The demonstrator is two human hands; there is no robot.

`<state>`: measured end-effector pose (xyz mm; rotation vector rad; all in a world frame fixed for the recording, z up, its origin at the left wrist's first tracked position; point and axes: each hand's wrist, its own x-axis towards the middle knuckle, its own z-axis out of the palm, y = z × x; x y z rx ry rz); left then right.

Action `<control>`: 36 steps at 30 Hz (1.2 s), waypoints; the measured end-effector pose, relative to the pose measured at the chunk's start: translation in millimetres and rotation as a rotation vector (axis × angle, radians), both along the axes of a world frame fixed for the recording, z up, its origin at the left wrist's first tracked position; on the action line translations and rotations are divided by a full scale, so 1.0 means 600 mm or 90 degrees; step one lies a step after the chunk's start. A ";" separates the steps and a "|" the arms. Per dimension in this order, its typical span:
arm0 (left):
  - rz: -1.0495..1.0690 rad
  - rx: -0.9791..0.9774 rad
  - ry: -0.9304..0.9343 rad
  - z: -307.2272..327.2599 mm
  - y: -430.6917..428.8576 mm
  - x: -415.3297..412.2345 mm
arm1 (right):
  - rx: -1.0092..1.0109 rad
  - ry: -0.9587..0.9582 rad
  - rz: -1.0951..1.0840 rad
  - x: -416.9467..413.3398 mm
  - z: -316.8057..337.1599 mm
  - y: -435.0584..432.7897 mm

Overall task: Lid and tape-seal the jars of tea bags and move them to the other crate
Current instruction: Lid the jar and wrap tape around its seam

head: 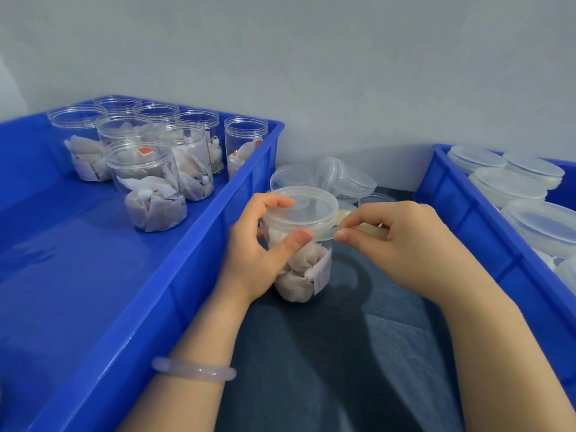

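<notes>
nearest, a pale lilac smooth bangle sits on the left wrist, and both forearms reach over a dark blue-grey cloth surface. on that cloth, between the two crates, stands a clear round plastic jar of white tea bags, upright, with a translucent round plastic lid on it. the left hand grips the jar at its top: its fingers curl over the lid's left edge and its thumb presses flat on the lid's near side. the right hand is just right of the jar, thumb and forefinger pinching a thin clear strip of tape that runs to the lid's side by the left thumb; its other fingers are curled in. something pale yellow shows behind those fingers, too hidden to tell what.

to the left lies a large blue plastic crate, with open clear jars of tea bags grouped at its far end. just beyond the held jar is a heap of loose translucent lids. on the right a second blue plastic crate holds lidded jars.
</notes>
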<state>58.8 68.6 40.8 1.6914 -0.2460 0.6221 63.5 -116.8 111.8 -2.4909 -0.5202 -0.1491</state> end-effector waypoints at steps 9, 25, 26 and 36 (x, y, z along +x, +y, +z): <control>-0.056 -0.060 0.011 0.000 -0.011 0.000 | 0.009 0.027 0.038 -0.006 0.004 0.002; -0.204 -0.226 0.115 -0.001 -0.002 -0.002 | 0.135 -0.031 -0.010 -0.009 0.007 -0.016; -0.210 -0.241 0.123 -0.001 -0.002 -0.004 | 0.128 -0.035 -0.016 -0.009 0.005 -0.013; -0.235 -0.341 0.203 -0.013 -0.018 -0.024 | 0.080 0.170 0.037 -0.005 0.004 -0.004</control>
